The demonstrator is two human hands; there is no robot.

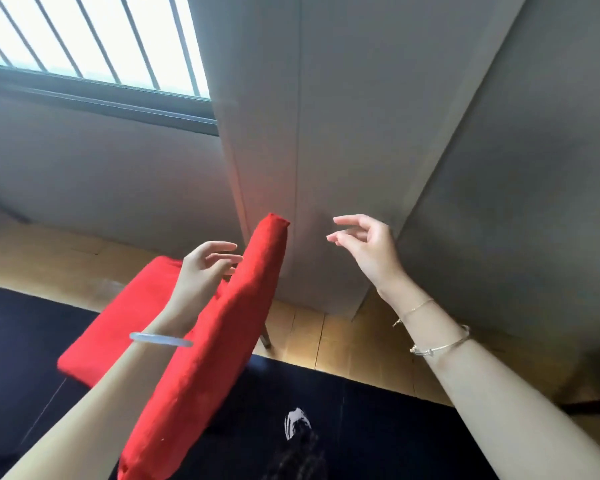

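A red upholstered chair stands in front of me, its backrest point(222, 334) running from the bottom of the view up toward a grey wall and its seat point(125, 320) to the left. My left hand point(205, 268) hovers over the seat just left of the backrest's upper part, fingers loosely curled, holding nothing. My right hand point(364, 244) is raised to the right of the backrest's top corner, in front of the wall, fingers relaxed and empty. Both wrists wear bangles.
A grey wall column point(326, 133) rises straight ahead, with a barred window point(94, 39) at upper left. Wooden floor point(309, 337) runs along the wall's base. A dark rug point(361, 427) lies under the chair. A shoe point(297, 422) shows near the bottom.
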